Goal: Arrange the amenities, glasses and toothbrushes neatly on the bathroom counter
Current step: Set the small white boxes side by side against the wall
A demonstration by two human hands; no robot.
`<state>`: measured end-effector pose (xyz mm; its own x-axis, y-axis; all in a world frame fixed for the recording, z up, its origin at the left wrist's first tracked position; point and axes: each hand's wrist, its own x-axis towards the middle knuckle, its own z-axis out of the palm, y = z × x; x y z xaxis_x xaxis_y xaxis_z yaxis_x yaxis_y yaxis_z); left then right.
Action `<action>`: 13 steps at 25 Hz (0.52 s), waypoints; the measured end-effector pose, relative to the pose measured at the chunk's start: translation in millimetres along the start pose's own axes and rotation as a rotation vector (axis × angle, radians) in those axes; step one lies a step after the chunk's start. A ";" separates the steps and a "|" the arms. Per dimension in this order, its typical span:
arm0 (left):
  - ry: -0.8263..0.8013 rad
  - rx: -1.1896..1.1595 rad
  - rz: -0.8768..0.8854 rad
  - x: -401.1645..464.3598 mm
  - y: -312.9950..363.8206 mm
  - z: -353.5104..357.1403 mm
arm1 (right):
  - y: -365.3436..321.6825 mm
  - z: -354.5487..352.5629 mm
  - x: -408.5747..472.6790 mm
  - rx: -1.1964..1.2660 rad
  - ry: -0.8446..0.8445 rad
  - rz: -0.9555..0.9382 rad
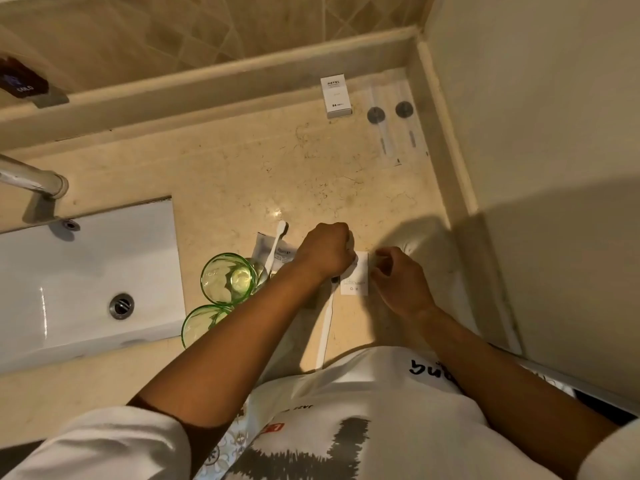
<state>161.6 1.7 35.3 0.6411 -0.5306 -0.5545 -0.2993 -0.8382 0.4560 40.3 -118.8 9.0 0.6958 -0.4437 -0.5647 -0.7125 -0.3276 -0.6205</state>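
Nearest: a toothbrush, thin white plastic, lies lengthwise toward the counter's front edge, its head end hidden under the left wrist.

Both hands work a small flat white packet; left hand curled into a loose fist over its left edge, what the fingers pinch I cannot tell; right hand with fingertips drawn together at its right edge, apparently nipping it.

Judgement: the step is squaring this packet; best done by sliding it flat, edges parallel to the counter edge, without nudging the toothbrush beside it.

Left of the hands: two glasses, green, clear, round-rimmed, standing close together near the sink, glossy white.

Beside them a second toothbrush rests on its wrapper.

Counter: polished beige stone, veined.

Farthest: white box upright; next to it two clear sachets with dark discs.
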 end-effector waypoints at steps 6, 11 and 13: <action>0.087 -0.062 -0.032 -17.4 4.7 26.4 | -14.2 0.2 -8.1 -0.084 -0.034 0.011; 0.139 -0.279 -0.120 -23.8 6.0 28.1 | -14.2 1.0 -6.7 0.207 -0.050 0.162; 0.174 -0.376 -0.134 -25.4 6.1 26.3 | -15.9 0.5 -6.0 0.295 -0.056 0.205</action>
<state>124.8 6.7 33.9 0.7757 -0.3643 -0.5153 0.0521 -0.7768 0.6276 47.5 -110.6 22.0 0.5509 -0.4261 -0.7176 -0.7867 0.0220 -0.6170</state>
